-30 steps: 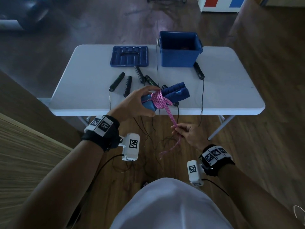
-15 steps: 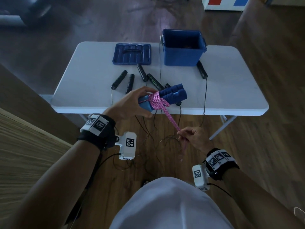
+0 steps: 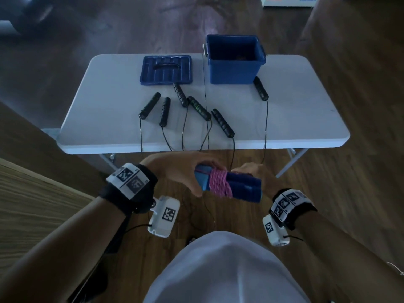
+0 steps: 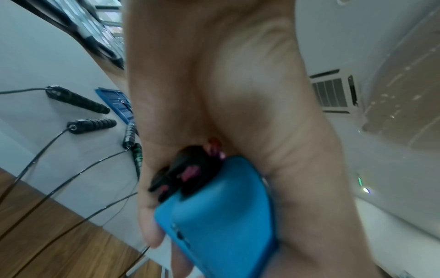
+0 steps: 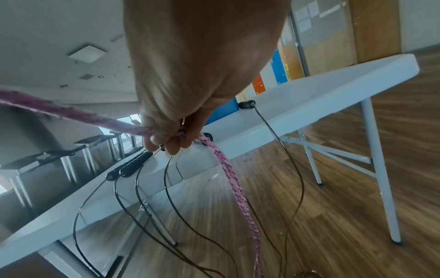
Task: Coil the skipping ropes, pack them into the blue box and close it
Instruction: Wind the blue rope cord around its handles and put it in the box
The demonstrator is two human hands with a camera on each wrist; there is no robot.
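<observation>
My left hand (image 3: 183, 173) grips the two blue handles (image 3: 242, 186) of a skipping rope, held together below the table's front edge. Its pink rope (image 3: 219, 183) is wound several times round them. In the left wrist view the blue handles (image 4: 221, 212) fill my palm. My right hand (image 3: 251, 170) sits behind the handles and pinches the pink rope (image 5: 226, 165), whose free end hangs toward the floor. The open blue box (image 3: 234, 60) stands at the back of the white table (image 3: 306, 119), with its lid (image 3: 166, 69) lying flat to its left.
Several black rope handles (image 3: 197, 107) lie on the table, one more (image 3: 260, 88) beside the box. Their thin black cords (image 5: 166, 197) hang over the front edge to the wooden floor. Folding table legs (image 5: 378, 169) stand at the right.
Both hands came down and toward me, off the table. My right hand rose from low on the rope to the handles, and more pink turns now lie round them.
</observation>
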